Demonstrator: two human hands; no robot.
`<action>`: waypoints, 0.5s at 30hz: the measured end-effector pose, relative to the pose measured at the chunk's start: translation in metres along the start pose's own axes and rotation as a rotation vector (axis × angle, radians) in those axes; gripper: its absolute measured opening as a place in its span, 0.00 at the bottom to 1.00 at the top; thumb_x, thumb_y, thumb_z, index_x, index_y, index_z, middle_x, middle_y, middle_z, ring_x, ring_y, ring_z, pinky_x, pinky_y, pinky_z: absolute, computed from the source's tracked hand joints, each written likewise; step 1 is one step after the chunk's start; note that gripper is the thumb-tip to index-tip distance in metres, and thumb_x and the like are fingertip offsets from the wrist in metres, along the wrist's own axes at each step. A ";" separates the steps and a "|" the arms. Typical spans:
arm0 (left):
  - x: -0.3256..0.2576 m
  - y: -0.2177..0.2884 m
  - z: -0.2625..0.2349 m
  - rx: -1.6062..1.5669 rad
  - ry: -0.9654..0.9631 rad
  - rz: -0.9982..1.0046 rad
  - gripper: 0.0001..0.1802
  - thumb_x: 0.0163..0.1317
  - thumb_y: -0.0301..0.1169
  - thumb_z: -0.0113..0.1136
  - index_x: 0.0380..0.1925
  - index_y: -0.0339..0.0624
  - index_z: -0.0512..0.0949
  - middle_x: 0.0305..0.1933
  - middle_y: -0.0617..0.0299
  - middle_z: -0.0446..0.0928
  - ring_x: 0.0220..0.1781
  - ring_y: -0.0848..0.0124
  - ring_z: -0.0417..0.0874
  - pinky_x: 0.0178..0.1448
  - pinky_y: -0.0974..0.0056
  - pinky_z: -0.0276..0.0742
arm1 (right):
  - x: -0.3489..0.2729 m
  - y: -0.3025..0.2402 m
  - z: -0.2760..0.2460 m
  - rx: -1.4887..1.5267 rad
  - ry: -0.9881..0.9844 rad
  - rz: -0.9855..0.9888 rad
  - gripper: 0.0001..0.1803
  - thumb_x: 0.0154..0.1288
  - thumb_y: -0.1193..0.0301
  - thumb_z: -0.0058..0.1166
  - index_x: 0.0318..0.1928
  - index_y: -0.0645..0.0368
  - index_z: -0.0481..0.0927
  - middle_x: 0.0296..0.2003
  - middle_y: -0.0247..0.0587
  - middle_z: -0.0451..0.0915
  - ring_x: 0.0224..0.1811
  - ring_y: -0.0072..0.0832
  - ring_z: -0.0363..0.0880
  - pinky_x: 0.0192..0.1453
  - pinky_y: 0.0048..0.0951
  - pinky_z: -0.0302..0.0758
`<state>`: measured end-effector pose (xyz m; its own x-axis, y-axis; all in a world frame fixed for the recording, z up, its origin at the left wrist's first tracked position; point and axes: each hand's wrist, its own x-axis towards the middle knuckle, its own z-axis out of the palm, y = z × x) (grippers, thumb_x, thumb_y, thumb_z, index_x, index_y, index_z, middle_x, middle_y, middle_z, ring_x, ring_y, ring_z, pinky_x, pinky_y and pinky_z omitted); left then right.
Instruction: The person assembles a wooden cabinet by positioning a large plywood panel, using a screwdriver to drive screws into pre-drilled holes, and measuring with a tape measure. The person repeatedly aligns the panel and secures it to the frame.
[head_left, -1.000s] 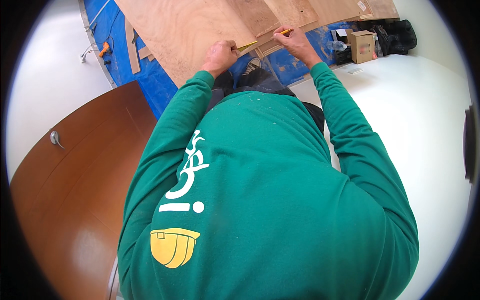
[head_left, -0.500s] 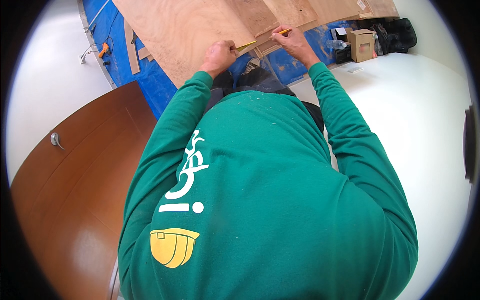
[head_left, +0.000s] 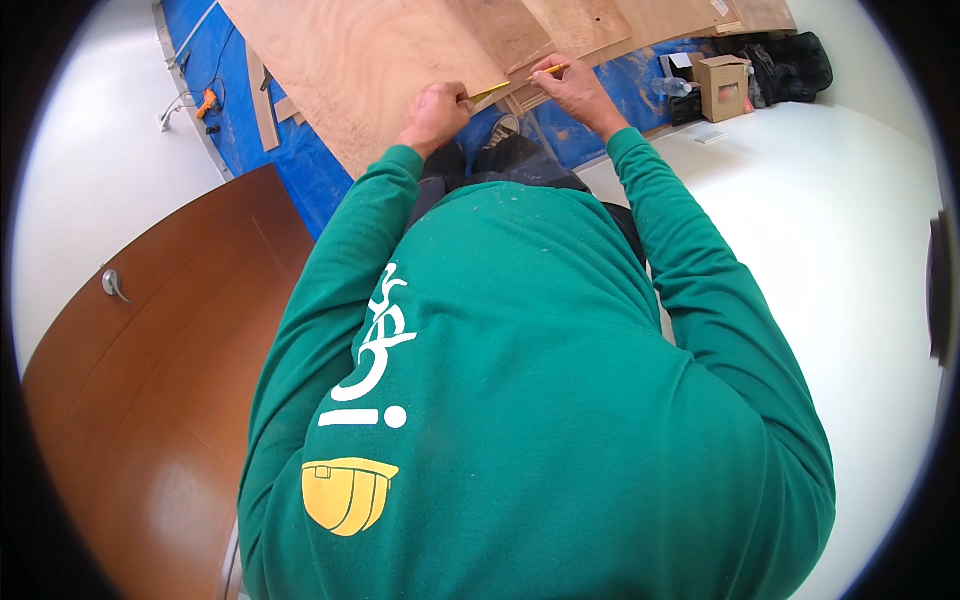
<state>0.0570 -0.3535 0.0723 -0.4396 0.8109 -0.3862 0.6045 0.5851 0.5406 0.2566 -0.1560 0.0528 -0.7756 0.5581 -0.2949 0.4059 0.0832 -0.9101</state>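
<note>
A large plywood sheet lies in front of me, its near corner close to my body. My left hand is closed near that corner on a tape measure, whose short yellow blade juts to the right over the sheet's edge. The fingers hide the rest of it. In a pinch of its fingers, my right hand has a yellow pencil, the point turned left toward the sheet's edge, near the blade's end. Whether the tip touches the wood is too small to tell.
More plywood panels lie beyond, over a blue tarp. An orange tool with a cord and wood strips are at left. A brown door stands near my left arm. A cardboard box, bottle and black bags sit at right.
My right hand has moved slightly left with the pencil, bringing its tip closer to the tape blade's end. My left hand has barely shifted.
</note>
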 end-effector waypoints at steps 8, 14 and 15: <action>0.000 -0.002 0.003 0.015 0.018 0.002 0.12 0.63 0.38 0.67 0.39 0.45 0.91 0.41 0.45 0.90 0.48 0.45 0.91 0.56 0.45 0.86 | -0.010 -0.013 0.016 -0.052 0.016 -0.019 0.14 0.77 0.62 0.62 0.48 0.62 0.87 0.35 0.38 0.87 0.36 0.24 0.81 0.44 0.31 0.80; 0.001 -0.001 0.003 0.012 0.024 0.004 0.11 0.63 0.38 0.68 0.39 0.46 0.91 0.41 0.45 0.90 0.47 0.45 0.91 0.55 0.45 0.86 | -0.005 -0.003 0.030 -0.015 0.057 -0.117 0.14 0.78 0.63 0.60 0.49 0.61 0.88 0.39 0.43 0.90 0.38 0.28 0.85 0.46 0.34 0.82; 0.001 -0.001 0.004 0.013 0.018 -0.007 0.11 0.63 0.38 0.68 0.40 0.46 0.91 0.41 0.45 0.90 0.47 0.45 0.91 0.55 0.45 0.86 | -0.004 -0.001 0.031 -0.040 0.060 -0.110 0.14 0.78 0.63 0.60 0.50 0.60 0.88 0.39 0.43 0.90 0.38 0.29 0.85 0.46 0.34 0.82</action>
<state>0.0583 -0.3532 0.0688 -0.4560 0.8065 -0.3763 0.6096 0.5911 0.5282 0.2439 -0.1838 0.0456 -0.7868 0.5917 -0.1754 0.3404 0.1789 -0.9231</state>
